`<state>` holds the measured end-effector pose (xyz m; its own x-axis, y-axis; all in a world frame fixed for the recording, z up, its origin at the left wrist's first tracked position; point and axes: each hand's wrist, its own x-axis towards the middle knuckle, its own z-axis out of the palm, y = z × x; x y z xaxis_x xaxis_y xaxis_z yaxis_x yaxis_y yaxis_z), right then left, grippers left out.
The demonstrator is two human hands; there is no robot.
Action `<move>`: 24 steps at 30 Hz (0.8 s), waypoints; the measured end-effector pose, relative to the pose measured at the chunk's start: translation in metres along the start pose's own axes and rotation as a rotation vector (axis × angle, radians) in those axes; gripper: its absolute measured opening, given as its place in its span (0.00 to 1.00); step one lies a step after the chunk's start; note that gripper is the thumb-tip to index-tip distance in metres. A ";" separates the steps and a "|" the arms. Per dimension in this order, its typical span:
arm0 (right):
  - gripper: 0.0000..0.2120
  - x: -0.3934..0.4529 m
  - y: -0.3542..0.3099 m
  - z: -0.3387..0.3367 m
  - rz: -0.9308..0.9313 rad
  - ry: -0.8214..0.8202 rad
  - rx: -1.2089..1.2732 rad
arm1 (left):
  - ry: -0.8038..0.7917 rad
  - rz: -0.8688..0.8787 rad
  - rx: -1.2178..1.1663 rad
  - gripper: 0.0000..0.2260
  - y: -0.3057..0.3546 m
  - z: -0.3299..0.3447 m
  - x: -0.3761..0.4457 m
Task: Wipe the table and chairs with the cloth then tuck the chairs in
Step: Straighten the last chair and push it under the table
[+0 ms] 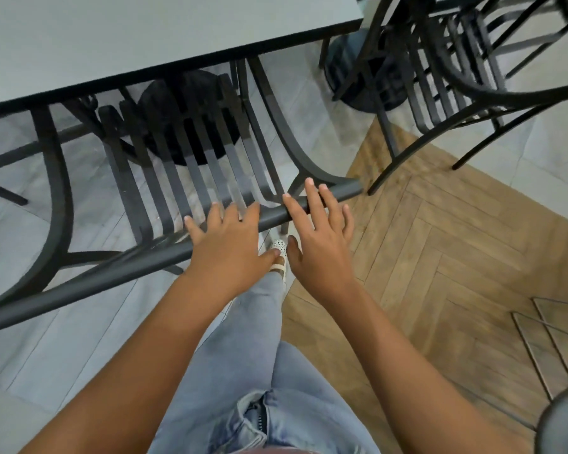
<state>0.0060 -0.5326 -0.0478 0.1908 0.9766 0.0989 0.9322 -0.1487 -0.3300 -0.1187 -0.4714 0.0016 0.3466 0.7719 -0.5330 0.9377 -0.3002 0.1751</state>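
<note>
Black slatted chair (177,178) sits pushed under the grey table (145,37); its seat is beneath the tabletop, its top rail (118,273) just outside the table's near edge. We see our left hand (230,247) lying flat on that rail, fingers straight and spread, tips reaching over onto the slats. Our right hand (318,237) is just beside it on the same rail, fingers straight and splayed, touching the rail, not wrapped round it. Cloth: not in view. Below the rail, between the hands, one pale shoe (281,257) and jeans (253,371). Beyond the chair's right end, a second black chair (456,77) stands at another table. Wood herringbone floor (440,257) to the right of the chair, grey tile under it.
</note>
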 end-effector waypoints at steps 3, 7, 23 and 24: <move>0.26 0.013 0.020 -0.012 0.054 0.001 0.021 | -0.035 0.096 0.015 0.32 0.019 -0.011 0.023; 0.23 0.039 0.051 -0.028 0.098 -0.080 0.050 | -0.107 0.193 -0.008 0.31 0.047 -0.026 0.057; 0.41 0.133 0.115 -0.046 -0.169 -1.002 -0.007 | -0.633 0.341 0.046 0.35 0.086 -0.071 0.159; 0.40 0.138 0.116 -0.045 -0.201 -1.043 -0.006 | -0.634 0.327 0.038 0.35 0.088 -0.071 0.163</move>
<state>0.1544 -0.4216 -0.0305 -0.3220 0.6327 -0.7042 0.9195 0.0321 -0.3917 0.0224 -0.3321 -0.0111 0.5176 0.1682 -0.8389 0.7829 -0.4886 0.3851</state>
